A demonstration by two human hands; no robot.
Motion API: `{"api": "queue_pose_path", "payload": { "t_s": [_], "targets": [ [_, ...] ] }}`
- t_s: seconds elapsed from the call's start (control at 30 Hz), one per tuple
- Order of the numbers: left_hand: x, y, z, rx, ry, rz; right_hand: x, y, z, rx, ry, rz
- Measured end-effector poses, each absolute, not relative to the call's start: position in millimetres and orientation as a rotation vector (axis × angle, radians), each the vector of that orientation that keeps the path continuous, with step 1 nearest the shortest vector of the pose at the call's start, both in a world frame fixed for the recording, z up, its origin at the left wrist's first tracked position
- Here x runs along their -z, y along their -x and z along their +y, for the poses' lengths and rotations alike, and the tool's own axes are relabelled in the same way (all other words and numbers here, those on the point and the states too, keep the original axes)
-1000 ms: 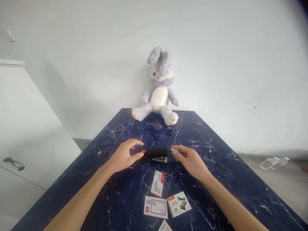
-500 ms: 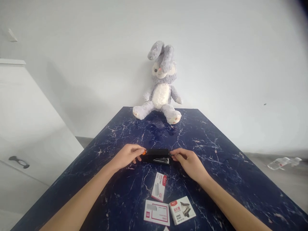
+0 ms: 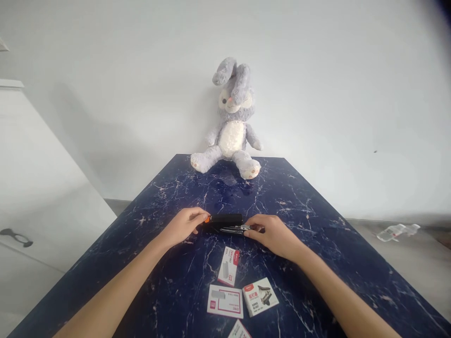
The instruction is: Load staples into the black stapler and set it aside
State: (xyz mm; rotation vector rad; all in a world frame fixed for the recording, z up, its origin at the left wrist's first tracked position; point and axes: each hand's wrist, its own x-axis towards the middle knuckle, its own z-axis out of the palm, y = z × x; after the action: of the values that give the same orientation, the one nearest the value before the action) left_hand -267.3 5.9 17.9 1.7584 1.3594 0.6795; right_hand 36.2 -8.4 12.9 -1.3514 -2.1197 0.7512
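A black stapler (image 3: 225, 219) with an orange end lies sideways on the dark blue marbled table, its silver metal staple track (image 3: 234, 229) showing on the near side. My left hand (image 3: 186, 225) pinches the stapler's orange left end between thumb and fingers. At the other end, my right hand (image 3: 269, 232) has its thumb and fingers closed round the tip of the metal track; the exact contact is partly hidden. Closer to me lie a small white-and-red staple box (image 3: 229, 266), a wider white-and-pink box (image 3: 224, 301) and a box picturing a staple remover (image 3: 260, 296).
A grey plush rabbit (image 3: 232, 122) sits at the table's (image 3: 169, 188) far edge against the wall. Another white box (image 3: 239, 330) is cut off at the bottom. A white cabinet (image 3: 42, 188) stands left. Clear plastic bottles (image 3: 396, 232) lie on the floor at right.
My right hand has shifted from the stapler's right tip to the metal track, which now sticks out farther right of the black top. The view has moved slightly, revealing more of the bottom box.
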Motion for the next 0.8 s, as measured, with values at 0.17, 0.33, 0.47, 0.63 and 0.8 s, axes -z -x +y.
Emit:
{"api": "queue_pose_path", "payload": {
  "t_s": [0.17, 0.33, 0.47, 0.63, 0.8],
  "targets": [
    [-16.7, 267.2, 4.2, -0.672, -1.779, 1.396, -23.3, -96.6, -1.8, -0.864, 1.527, -1.901],
    [-17.7, 265.8, 2.7, -0.652, -1.81, 1.432, -30.1, -97.8, -4.1, -0.841, 1.512, -1.789],
    [-20.2, 263.2, 1.6, -0.66, -1.817, 1.422, -32.3, -75.8, -11.8, -0.871, 1.492, -1.782],
    [-17.7, 263.2, 3.0, -0.66, -1.828, 1.429, -32.0, -62.4, -16.4, -0.831, 1.492, -1.714],
    [-12.4, 266.3, 5.9, -0.652, -1.84, 1.426, -26.8, -54.8, -17.9, -0.783, 1.505, -1.763]
  ]
}}
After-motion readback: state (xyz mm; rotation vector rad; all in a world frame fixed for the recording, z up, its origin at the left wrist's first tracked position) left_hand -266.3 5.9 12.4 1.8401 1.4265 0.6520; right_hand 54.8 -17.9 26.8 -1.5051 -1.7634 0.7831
